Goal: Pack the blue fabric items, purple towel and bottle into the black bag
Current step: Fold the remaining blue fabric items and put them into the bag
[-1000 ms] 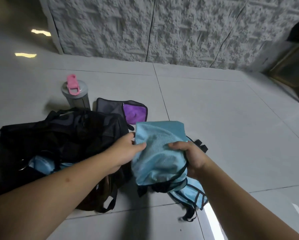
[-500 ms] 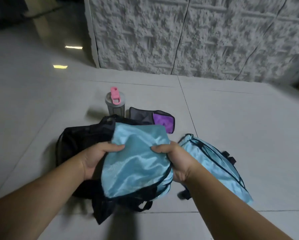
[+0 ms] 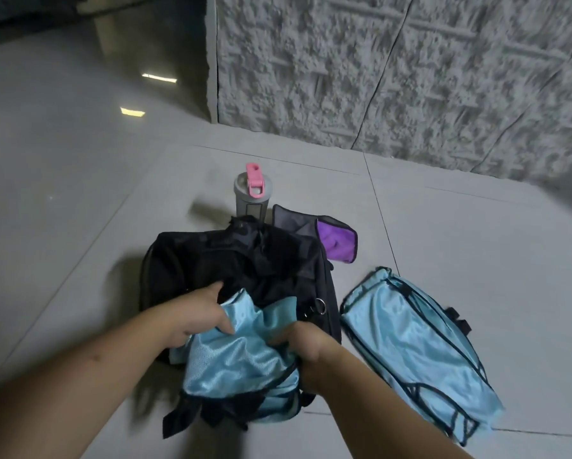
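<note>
Far left, bare tiled floor (image 3: 63, 226) with ceiling lights glinting off it. Then the left hand (image 3: 197, 314), its grip closed on the upper edge of the blue fabric item (image 3: 241, 359) at the mouth of the black bag (image 3: 212, 260). The bag sits slumped open on the floor, its dark flap bunched up right behind the opening. The fabric is only partly over the opening; its lower half and black trim hang out over the near side of the bag. Behind the bag, the grey bottle (image 3: 252, 200) with its pink lid stands upright, touching or just behind the bag's far edge. Beside it, the purple towel (image 3: 337, 243) lies in a grey pouch. The right hand (image 3: 306, 346) grips the fabric's right side. Farther right, a second blue fabric item (image 3: 417, 346) lies flat on the floor, just beside the bag. A rough grey wall (image 3: 394, 67) closes the back.
</note>
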### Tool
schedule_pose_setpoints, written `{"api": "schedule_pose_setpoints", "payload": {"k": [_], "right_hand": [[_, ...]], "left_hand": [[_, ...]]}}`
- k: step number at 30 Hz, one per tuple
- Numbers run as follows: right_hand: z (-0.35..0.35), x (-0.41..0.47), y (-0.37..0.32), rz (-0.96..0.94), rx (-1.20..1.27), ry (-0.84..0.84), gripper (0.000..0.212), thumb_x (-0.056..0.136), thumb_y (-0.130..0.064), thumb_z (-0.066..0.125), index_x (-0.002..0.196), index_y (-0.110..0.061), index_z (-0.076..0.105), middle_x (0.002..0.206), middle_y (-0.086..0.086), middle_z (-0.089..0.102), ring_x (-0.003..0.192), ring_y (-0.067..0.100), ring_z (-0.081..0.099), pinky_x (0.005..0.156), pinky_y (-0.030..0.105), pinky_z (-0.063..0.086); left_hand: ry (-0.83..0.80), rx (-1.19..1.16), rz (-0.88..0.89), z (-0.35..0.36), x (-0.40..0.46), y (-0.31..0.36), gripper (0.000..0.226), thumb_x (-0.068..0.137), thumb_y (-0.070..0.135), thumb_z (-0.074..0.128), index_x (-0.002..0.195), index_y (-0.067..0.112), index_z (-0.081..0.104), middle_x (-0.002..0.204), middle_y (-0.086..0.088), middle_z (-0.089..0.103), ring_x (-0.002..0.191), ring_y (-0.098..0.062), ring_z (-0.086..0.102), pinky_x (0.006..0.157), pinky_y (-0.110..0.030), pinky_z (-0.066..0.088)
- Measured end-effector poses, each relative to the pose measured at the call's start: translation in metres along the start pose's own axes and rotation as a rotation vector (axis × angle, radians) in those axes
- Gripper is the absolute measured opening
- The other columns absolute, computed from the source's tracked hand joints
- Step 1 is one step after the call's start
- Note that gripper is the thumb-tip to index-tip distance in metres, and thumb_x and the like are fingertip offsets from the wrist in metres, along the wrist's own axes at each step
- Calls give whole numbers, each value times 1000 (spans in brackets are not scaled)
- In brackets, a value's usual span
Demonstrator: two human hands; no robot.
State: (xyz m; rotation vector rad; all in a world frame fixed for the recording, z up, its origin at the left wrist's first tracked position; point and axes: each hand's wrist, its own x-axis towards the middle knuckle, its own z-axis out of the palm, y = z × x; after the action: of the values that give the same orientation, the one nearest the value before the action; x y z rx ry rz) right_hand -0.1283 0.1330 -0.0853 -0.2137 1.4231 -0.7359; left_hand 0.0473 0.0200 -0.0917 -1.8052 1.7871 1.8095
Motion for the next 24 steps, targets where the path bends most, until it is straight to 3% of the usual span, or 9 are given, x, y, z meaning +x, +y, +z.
{"api": "schedule_pose_setpoints", "payload": {"k": [1, 3, 6, 10, 13, 15, 18, 21, 24], "right_hand": [[3, 4, -3, 13, -10, 14, 33, 86, 2, 55, 116, 13, 64, 113, 33, 69, 103, 47, 69, 89, 56, 57], [9, 12, -6, 38, -45, 34, 32, 83, 2, 54, 110, 14, 66, 107, 31, 71, 101, 47, 69, 97, 59, 51], [19, 20, -10, 59, -132, 72, 20, 82, 4, 49, 92, 7, 66, 87, 26, 66, 84, 39, 64, 93, 54, 52], [20, 36, -27, -22, -302, 232, 25, 83, -1, 61, 106, 6, 67, 97, 25, 68, 87, 38, 67, 84, 46, 56], [18, 49, -32, -180, -346, 252, 53, 77, -2, 63, 130, -7, 57, 113, 20, 69, 101, 38, 69, 93, 48, 57], [13, 54, -28, -273, -272, 217, 64, 70, 2, 57, 131, -20, 57, 110, 14, 73, 99, 36, 71, 90, 52, 58], [6, 58, -18, -313, -227, 152, 64, 73, 11, 49, 120, -29, 65, 103, 11, 77, 93, 33, 74, 84, 51, 61], [5, 59, -11, -329, -278, 108, 63, 75, 15, 45, 116, -26, 69, 100, 10, 78, 90, 31, 76, 80, 45, 63], [8, 62, -11, -309, -329, 80, 52, 79, 17, 47, 114, -15, 70, 101, 15, 77, 92, 35, 75, 81, 47, 62]], "left_hand": [[47, -11, 19, 2, 1, 1, 86, 71, 3, 77, 146, 29, 43, 134, -2, 57, 121, -26, 55, 104, -41, 49], [105, 112, 37, 6, 1, 3, 55, 72, 1, 68, 122, 23, 56, 107, -4, 64, 99, -24, 62, 90, -40, 57], [132, 392, 49, 11, 3, 2, 40, 77, 10, 59, 117, 12, 63, 109, -12, 67, 98, -28, 64, 89, -39, 59], [195, 277, 57, 11, 16, -8, 29, 80, 23, 63, 107, 19, 68, 102, -4, 69, 89, -22, 65, 85, -38, 60], [173, 90, 120, 11, 20, -11, 37, 82, 20, 66, 118, 30, 65, 110, 2, 68, 98, -20, 64, 89, -39, 59], [144, 5, 150, 11, 21, -11, 56, 83, 12, 68, 134, 31, 55, 126, 4, 61, 113, -20, 59, 98, -35, 52], [155, 86, 234, 10, 18, 1, 60, 82, 17, 76, 137, 26, 52, 130, 5, 60, 116, -17, 58, 102, -30, 47], [205, 119, 341, 11, 9, 27, 52, 84, 3, 68, 131, 21, 55, 119, 2, 65, 109, -20, 63, 90, -29, 51], [96, -248, 420, 12, 2, 50, 87, 86, -22, 47, 156, 23, 24, 144, -6, 52, 134, -24, 51, 80, -24, 48]]}}
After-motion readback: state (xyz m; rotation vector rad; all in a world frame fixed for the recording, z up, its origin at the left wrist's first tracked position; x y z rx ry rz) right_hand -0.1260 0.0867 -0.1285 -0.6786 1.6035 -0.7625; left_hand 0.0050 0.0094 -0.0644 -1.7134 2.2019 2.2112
